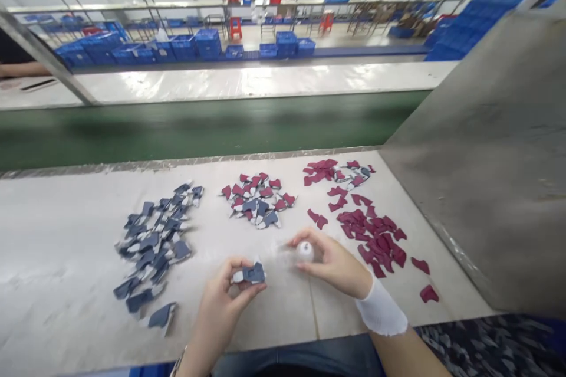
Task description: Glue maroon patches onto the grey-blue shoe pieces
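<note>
My left hand (225, 291) pinches a small blue-grey and white part (253, 273) between thumb and fingers, above the pale tabletop. To its right, my right hand (333, 262) curls around a see-through bottle with a white tip (305, 250). The bottle's body is smeared by motion, and its tip faces the camera. A white band covers my right wrist. Left of my hands lies a pile of blue-grey and white parts (154, 238). Beyond them is a mixed heap of maroon and blue-grey parts (259, 197). Loose maroon pieces (380, 241) spread out on the right.
A grey metal panel (495, 176) rises along the right edge of the table (66, 306). Past the far edge runs a green conveyor belt (221, 126). Another person's forearm (24, 70) rests at the far left. Blue crates (207, 43) stand in the background.
</note>
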### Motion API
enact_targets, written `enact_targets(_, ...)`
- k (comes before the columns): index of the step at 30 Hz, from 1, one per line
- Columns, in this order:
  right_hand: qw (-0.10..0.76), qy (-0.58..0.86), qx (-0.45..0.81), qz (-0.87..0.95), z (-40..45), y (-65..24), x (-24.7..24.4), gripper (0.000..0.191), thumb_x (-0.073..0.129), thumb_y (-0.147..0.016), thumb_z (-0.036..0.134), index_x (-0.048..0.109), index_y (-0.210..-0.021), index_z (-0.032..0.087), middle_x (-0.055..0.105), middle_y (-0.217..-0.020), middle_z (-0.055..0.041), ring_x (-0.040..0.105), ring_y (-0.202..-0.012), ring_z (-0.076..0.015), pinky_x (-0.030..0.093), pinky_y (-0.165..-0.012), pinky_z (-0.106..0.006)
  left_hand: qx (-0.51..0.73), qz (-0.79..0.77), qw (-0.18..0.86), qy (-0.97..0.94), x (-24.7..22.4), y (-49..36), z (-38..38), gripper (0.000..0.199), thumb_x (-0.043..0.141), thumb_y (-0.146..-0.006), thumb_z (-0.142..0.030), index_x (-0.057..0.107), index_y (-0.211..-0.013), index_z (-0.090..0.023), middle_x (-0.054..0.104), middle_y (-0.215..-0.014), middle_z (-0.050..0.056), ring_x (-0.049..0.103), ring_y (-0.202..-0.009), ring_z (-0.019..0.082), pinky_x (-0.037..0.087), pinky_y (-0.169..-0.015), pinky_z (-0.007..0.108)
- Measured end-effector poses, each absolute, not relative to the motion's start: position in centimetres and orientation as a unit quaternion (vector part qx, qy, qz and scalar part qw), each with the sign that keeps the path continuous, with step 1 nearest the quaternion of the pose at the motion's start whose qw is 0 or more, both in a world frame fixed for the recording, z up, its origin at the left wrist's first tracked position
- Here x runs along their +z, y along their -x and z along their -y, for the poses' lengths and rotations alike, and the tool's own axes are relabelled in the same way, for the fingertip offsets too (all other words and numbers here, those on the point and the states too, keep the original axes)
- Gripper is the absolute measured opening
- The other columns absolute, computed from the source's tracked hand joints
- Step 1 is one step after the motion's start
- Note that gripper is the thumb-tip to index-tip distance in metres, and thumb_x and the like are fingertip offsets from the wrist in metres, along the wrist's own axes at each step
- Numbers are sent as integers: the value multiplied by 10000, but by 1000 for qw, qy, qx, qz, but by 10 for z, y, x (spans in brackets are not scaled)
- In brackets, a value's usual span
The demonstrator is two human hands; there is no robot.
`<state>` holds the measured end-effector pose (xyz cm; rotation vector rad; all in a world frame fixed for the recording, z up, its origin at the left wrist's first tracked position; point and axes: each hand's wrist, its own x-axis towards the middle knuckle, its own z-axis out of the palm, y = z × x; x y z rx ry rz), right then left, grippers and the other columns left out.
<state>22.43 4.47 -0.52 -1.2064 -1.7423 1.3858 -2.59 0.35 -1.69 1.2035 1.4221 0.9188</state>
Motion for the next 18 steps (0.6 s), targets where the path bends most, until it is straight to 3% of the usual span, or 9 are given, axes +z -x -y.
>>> enact_targets(2,289,472,504,663,-43,-229,-4,370,785,-756,262,635,-1092,222,718,-1190,-88,657,-1153,-267,491,-1033,-425,386,-587,492,-515,-22,24,-4,289,826,-698,-356,646,-872,-212,755,-814,18,733,-745,232,620,-697,327)
enact_targets(5,274,519,458,668,-40,-251,7,554,759,-746,188,604,-1276,238,701,-1268,-92,644,-1197,-282,482,-1057,-445,413,-584,465,-522,-32,20,0,282,818,-704,-421,683,-862,-230,763,-800,12,724,-755,240,604,-685,318)
enact_targets(10,238,628,347,654,-57,-279,12,257,591,-953,245,627,-1200,182,692,-1165,-91,665,-1060,-250,531,-943,-470,447,-563,474,-508,-29,12,7,318,810,-705,-494,698,-838,-228,746,-792,20,694,-719,228,572,-639,307)
enact_targets(13,188,671,311,646,-80,-274,-4,264,620,-976,342,631,-1175,169,660,-1189,-81,654,-1045,-239,542,-913,-474,457,-555,491,-491,-16,9,10,296,828,-700,-434,689,-844,-217,717,-784,12,667,-719,205,557,-665,296)
enact_targets(18,105,676,321,655,-97,-265,-23,234,621,-981,336,645,-1156,182,670,-1172,-72,672,-974,-209,577,-848,-417,462,-530,558,-442,-3,11,18,233,829,-687,-254,667,-846,-201,697,-796,-1,638,-762,165,519,-697,240)
